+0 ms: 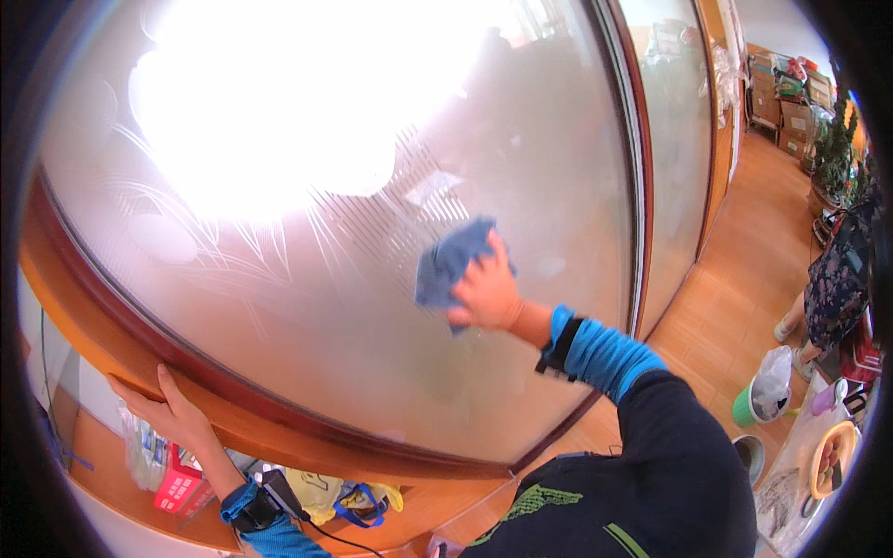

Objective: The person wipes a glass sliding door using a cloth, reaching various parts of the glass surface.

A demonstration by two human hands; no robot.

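A blue cloth [446,265] is pressed against a large frosted glass panel [460,376] by my right hand [486,286], its fingers spread over the cloth and slightly blurred. Etched leaf shapes and stripes mark the glass, and bright glare covers its upper part. At the lower left, my left hand [164,411] rests on the orange wooden frame [279,443] below the panel, thumb raised and fingers along the wood. That hand holds no loose object that I can see.
Below the frame, a wooden shelf [104,446] bears a red box [178,481], plastic bags and a yellow bag [314,492]. At right are a green bin [750,404], a table with a fruit basket [834,460], a person [837,279], potted plants and stacked cardboard boxes [795,118].
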